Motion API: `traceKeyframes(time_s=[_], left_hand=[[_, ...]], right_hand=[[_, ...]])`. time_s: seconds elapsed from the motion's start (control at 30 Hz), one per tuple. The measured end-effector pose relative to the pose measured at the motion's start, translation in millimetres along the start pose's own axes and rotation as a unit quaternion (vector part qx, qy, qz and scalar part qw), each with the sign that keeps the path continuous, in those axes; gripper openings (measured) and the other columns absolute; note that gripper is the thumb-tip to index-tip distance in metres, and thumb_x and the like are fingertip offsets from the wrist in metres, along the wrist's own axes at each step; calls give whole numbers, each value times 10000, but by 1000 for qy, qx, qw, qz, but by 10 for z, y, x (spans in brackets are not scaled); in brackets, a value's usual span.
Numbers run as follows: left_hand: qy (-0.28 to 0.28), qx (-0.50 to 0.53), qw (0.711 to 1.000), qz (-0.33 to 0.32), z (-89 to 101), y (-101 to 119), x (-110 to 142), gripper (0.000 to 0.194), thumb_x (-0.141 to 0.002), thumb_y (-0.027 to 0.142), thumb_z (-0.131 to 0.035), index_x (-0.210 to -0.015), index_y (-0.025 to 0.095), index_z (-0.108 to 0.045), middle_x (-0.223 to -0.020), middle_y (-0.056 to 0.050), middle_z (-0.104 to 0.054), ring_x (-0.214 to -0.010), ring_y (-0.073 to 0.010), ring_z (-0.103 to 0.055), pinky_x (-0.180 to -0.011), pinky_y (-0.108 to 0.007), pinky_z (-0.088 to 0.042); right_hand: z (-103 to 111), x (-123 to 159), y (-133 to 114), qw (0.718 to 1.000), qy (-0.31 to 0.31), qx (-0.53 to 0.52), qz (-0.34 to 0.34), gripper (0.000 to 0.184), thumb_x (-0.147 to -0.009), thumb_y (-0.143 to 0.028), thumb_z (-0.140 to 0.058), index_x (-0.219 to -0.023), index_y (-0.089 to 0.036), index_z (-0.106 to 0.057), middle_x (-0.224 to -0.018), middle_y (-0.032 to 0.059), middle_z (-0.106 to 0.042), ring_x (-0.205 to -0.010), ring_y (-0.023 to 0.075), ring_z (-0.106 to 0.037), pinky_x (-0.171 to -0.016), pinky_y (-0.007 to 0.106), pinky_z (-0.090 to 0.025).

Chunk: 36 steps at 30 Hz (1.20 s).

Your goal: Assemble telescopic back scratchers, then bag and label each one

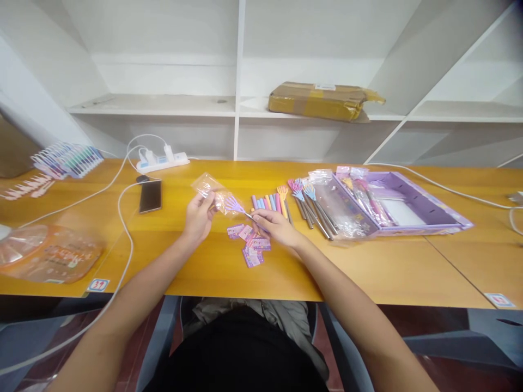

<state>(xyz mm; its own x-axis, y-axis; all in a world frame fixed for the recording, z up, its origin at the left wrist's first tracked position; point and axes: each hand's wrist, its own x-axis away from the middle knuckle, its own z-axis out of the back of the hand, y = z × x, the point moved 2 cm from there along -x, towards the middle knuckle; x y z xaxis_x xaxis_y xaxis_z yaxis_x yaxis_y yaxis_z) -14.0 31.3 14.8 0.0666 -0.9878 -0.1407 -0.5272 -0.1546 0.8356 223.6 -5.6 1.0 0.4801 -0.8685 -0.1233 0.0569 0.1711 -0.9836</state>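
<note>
My left hand pinches a clear plastic bag by its side. In my right hand is a back scratcher with a purple hand-shaped head and a metal rod. Its head is at the mouth of the bag; how far inside it sits I cannot tell. Below my hands lie several small purple printed cards. Just beyond my right hand is a row of coloured tubes. Farther right, several back scratchers with pink, blue and yellow heads lie in a bunch.
A purple open box holds bagged scratchers, with clear bags beside it. At left are a phone, a power strip, loose white cables and an orange plastic bag. A taped carton rests on the shelf behind.
</note>
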Motion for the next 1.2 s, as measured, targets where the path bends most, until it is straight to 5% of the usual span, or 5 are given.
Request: traceKeyframes(time_s=[0.77, 1.2], left_hand=[[-69, -28, 992, 102, -89, -7, 66, 419, -687, 457, -983, -855, 139, -770, -865, -40, -769, -762, -134, -712, -680, -243, -602], [-25, 30, 994, 102, -17, 33, -24, 267, -788, 329, -933, -865, 159, -742, -838, -20, -757, -761, -106, -721, -690, -200, -593]], right_hand=[[5, 17, -31, 1000, -1, 3, 14, 474, -988, -662, -629, -900, -197, -619, -730, -33, -611, -506, 86, -469, -499, 252, -372], [38, 10, 2, 1000, 14, -2, 20, 455, -1005, -627, -627, -854, -198, -603, -725, -31, -587, -510, 85, -470, -508, 253, -366]])
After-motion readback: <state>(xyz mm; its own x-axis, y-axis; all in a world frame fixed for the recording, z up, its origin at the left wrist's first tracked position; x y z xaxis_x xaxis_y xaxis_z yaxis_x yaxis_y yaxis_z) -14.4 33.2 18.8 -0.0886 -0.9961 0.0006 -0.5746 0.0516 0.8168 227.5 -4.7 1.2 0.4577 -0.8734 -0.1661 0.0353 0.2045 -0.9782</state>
